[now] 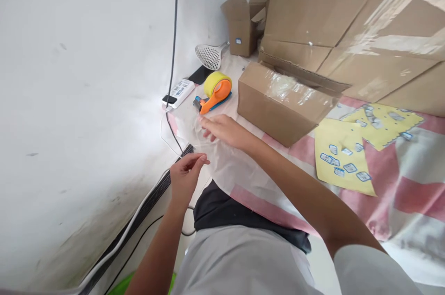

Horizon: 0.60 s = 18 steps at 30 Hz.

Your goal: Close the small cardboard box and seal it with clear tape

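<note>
Beside the white wall [86, 54], a white device [182, 92] is being crossed by a black cable [174, 40], while a perforated skimmer [208, 57] is being seen with its handle toward a small open carton [239, 26], whose right side is being partly hidden by large taped cardboard [313, 8].

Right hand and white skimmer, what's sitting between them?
In the head view, the orange tape dispenser with its yellow roll lies between the right hand and the white skimmer.

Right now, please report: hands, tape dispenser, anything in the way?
Left hand pinched, contents unclear. Right hand near tape dispenser, contact unclear. Cardboard box right of dispenser, seemingly not blocking.
</note>
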Each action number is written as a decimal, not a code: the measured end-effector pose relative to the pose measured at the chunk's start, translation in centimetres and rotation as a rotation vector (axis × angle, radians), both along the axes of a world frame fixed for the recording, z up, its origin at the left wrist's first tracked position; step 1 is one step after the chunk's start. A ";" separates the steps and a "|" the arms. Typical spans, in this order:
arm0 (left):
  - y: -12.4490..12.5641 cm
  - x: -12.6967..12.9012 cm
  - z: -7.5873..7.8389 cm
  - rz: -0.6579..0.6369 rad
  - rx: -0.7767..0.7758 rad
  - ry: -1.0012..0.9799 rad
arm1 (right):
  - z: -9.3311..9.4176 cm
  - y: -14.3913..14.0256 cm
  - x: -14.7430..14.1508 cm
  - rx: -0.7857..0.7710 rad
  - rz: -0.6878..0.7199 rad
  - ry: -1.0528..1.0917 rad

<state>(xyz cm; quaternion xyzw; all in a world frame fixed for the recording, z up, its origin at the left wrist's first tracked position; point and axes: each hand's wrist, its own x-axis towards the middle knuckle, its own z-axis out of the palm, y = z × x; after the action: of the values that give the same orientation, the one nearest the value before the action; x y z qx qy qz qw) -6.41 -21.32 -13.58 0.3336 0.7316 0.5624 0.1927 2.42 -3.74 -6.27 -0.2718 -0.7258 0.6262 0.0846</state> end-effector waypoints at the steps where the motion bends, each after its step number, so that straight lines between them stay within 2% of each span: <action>1: 0.3 0.2 -0.1 -0.028 0.016 0.025 | 0.6 -0.3 0.7 -0.080 0.066 -0.046; 4: 1.3 0.8 -0.5 -0.116 0.030 0.108 | 1.6 -0.2 2.7 -0.242 0.152 -0.105; 6: 1.8 1.2 -0.6 -0.164 0.016 0.146 | 1.6 0.2 4.2 -0.194 0.117 -0.034; 9: 2.6 1.8 -0.7 -0.229 -0.010 0.146 | 1.4 0.8 6.4 -0.032 0.043 0.099; 12: 3.5 2.8 -0.2 -0.300 -0.041 0.080 | 1.9 1.0 8.6 0.295 -0.037 0.122; 15: 4.6 3.2 1.5 -0.375 -0.057 -0.032 | 3.8 0.4 10.5 0.565 -0.104 0.086; 18: 5.4 1.4 3.9 -0.467 -0.122 -0.131 | 6.4 -0.5 12.5 0.616 -0.181 0.082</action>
<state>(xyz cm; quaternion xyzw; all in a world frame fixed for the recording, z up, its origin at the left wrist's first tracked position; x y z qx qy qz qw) -4.96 -15.90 -9.66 0.4443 0.6532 0.4777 0.3844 14.88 -4.23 0.09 -0.2712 -0.8502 0.3774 0.2475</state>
